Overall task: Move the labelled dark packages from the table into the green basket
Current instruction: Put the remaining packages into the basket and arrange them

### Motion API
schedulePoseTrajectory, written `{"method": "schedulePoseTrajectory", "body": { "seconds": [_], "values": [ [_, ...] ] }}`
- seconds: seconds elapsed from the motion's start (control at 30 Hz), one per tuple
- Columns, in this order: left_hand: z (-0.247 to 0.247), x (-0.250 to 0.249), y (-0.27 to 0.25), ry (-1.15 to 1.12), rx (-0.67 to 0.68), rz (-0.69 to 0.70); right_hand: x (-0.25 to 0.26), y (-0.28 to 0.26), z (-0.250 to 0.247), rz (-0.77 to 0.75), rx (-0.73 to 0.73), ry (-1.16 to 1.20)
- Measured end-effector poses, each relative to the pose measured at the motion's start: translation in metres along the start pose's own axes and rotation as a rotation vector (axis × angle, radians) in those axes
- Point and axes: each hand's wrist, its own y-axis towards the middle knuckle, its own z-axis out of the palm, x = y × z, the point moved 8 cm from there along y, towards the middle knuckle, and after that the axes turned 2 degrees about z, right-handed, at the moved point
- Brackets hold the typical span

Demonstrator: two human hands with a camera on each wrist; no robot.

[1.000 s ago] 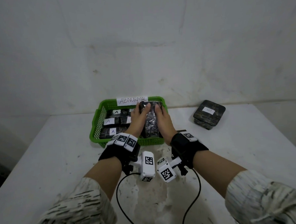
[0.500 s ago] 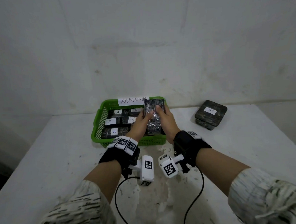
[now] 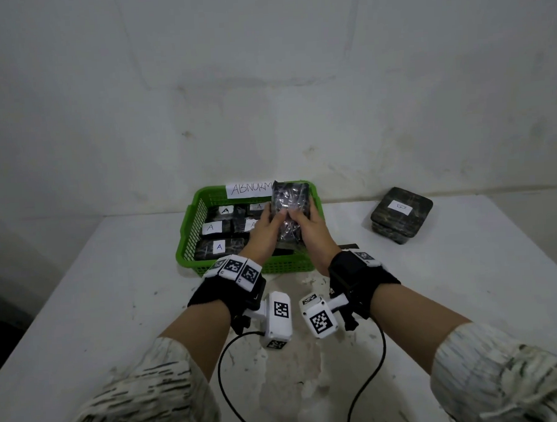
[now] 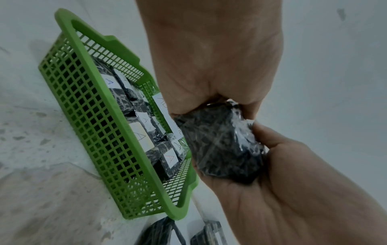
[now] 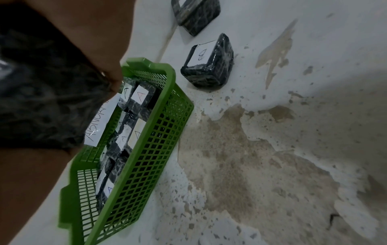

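Note:
Both hands hold one dark, shiny-wrapped package (image 3: pixel 290 200) tilted upright over the right side of the green basket (image 3: pixel 188 238). My left hand (image 3: pixel 266 226) grips its left edge and my right hand (image 3: pixel 308 228) grips its right edge. No label shows on the face turned to me. From the left wrist, the package (image 4: pixel 220 145) sits between the left hand (image 4: pixel 209 58) and the cupped right hand (image 4: pixel 293 190). Several dark packages labelled A (image 3: pixel 219 246) lie flat in the basket. Two more dark packages labelled B (image 5: pixel 209 66) lie on the table to its right.
A stack of dark packages (image 3: pixel 400 214) with a white label sits at the table's back right. A paper sign (image 3: pixel 248 189) hangs on the basket's far rim. The white table (image 3: pixel 98 301) meets a wall just behind the basket. Two camera cables trail toward me.
The package lay low over the basket under both hands. It has risen and tipped upright, and both hands have slid down to its lower half.

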Motion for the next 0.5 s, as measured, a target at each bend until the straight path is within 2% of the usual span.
{"method": "schedulePoseTrajectory", "body": {
  "seconds": [0.07,0.27,0.5],
  "values": [
    [-0.003,0.005,0.002,-0.029,-0.011,-0.016,-0.001,0.000,0.004,0.024,0.042,-0.020],
    [0.005,0.009,0.007,-0.031,0.065,0.005,0.000,0.004,-0.007,-0.040,-0.046,-0.013],
    [0.002,0.012,0.011,-0.073,0.016,-0.022,-0.015,0.012,-0.006,0.051,0.067,-0.002]
  ]
}}
